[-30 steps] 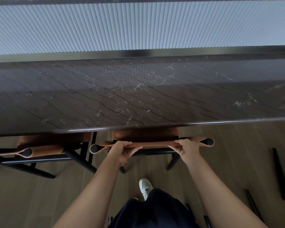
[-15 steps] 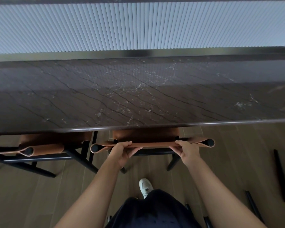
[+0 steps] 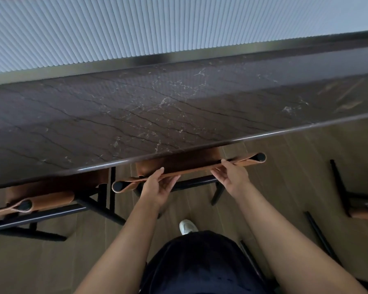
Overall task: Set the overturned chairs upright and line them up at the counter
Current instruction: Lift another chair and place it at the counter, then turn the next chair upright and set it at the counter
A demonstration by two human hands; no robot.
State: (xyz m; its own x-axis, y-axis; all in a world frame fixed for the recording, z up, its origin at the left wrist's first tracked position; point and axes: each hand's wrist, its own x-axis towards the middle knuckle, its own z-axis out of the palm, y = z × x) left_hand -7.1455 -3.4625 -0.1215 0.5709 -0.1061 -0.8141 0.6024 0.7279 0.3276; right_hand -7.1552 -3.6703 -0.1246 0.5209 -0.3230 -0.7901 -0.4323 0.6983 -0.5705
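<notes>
Far left: left chair point(image 3: 40, 200) stood upright, its seat tucked under the counter point(image 3: 179, 115) edge and its left part cut off by the frame. Just beside it stood the middle chair point(image 3: 185, 162), also upright, seat partly under the counter lip, tan backrest point(image 3: 191, 171) toward the person. Left hand point(image 3: 159, 187) pinched the backrest loosely, thumb on top, fingers beneath. Right hand point(image 3: 232, 177) gripped it further along, fingers curled over the top edge; thumb hidden.

Step in hand, as judged: squaring this chair to its neighbour. It would go best with an even push through both hands so the frame does not swing. Match the left chair's depth under the lip and keep the narrow gap between the two, so the legs do not knock.

Far right: overturned chair point(image 3: 348, 200) lay on the floor point(image 3: 295, 166), not yet righted, cut off at the frame edge. Could not tell whether the dark rods low right belonged to it or to another chair. Middle chair's front legs were hidden beneath the counter.
</notes>
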